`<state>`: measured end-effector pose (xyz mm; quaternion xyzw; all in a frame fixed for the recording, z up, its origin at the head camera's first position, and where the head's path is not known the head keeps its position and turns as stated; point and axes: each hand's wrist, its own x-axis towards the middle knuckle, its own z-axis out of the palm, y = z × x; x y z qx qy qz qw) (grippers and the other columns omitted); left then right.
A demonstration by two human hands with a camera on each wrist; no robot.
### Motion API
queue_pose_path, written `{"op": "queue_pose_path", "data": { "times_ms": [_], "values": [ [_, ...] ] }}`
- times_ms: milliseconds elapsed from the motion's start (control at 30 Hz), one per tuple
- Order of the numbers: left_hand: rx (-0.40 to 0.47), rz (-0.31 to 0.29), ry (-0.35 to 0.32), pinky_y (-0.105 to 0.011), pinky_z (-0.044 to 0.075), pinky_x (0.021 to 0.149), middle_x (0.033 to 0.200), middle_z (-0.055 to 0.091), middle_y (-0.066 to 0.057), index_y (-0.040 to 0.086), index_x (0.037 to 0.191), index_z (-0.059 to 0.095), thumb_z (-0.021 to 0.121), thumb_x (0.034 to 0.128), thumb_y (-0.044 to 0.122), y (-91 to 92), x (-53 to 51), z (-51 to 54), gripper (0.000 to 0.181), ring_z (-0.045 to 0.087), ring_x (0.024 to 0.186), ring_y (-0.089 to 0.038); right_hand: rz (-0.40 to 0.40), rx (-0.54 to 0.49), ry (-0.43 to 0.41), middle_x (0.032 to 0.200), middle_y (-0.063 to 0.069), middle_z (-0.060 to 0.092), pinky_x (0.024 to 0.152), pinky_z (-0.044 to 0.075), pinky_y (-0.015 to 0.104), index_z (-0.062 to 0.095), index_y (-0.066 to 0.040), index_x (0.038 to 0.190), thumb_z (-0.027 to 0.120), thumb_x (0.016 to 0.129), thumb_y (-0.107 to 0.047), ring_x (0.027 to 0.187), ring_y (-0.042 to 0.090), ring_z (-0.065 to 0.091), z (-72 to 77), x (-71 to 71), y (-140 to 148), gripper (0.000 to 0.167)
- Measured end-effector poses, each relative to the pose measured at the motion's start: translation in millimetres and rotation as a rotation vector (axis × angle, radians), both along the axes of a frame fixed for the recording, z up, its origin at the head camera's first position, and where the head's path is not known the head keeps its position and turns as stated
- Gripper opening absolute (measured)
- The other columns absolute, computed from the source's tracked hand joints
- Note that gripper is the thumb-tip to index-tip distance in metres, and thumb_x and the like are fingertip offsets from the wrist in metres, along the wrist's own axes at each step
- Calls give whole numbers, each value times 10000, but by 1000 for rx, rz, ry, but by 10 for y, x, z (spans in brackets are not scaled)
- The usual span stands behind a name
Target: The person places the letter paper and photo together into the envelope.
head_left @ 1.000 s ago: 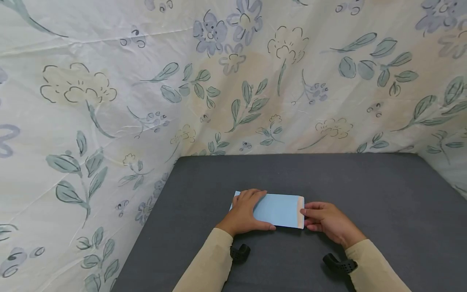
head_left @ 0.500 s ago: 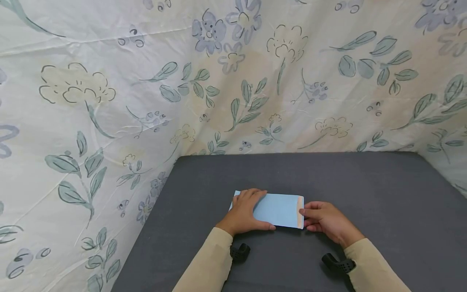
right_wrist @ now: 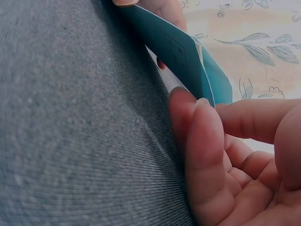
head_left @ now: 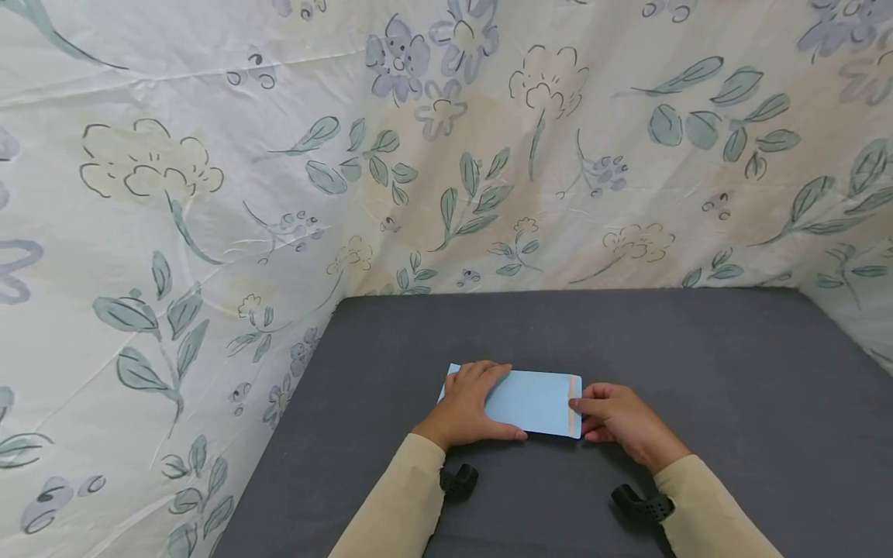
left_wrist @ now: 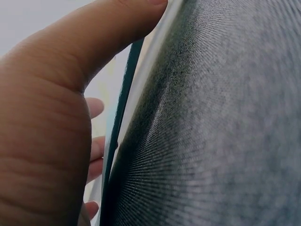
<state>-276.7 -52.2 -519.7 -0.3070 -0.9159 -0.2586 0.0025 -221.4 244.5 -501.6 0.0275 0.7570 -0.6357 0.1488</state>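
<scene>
A light blue paper envelope point(head_left: 533, 399) lies lengthwise across the dark table, a narrow peach strip point(head_left: 571, 418) near its right end. My left hand point(head_left: 466, 407) spans its left part, thumb along the near edge and fingers over the far edge, gripping it. In the left wrist view the envelope point(left_wrist: 121, 101) appears edge-on beside the thumb, slightly off the cloth. My right hand point(head_left: 624, 418) pinches the right end between thumb and fingers. The right wrist view shows the envelope's end point(right_wrist: 204, 77) slightly parted, with faint printing on its darker face.
Dark grey cloth covers the table point(head_left: 670, 333). White floral fabric point(head_left: 558, 194) hangs behind it and along the left. A black wrist strap point(head_left: 459, 484) is on the left wrist, another strap point(head_left: 642, 505) on the right.
At the envelope's right end, the peach strip has narrowed and a blue band now shows to its right. My right hand has shifted slightly left, its thumb further over the end. My left hand stays put.
</scene>
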Motion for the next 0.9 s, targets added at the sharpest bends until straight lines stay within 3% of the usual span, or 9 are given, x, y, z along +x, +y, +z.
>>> {"op": "queue_pose_path", "data": {
  "times_ms": [600,900],
  "values": [
    [-25,37,4,-564,289,1150,1616,459,20,268,1664,478,867,773,769,-5,-14,-18,1094,365,1501,-198,-17,-32,21,970,160,657,683,627,359,666,53,1119,687,1095,-147,813,290,690,-43,-28,27,202],
    [-41,95,20,-594,265,1158,1648,425,-60,242,1642,514,863,786,760,-12,-13,-4,1059,329,1511,-272,-135,-47,81,1003,145,689,714,629,364,641,98,1234,671,1115,-181,847,252,730,-4,-38,65,304]
  ]
}}
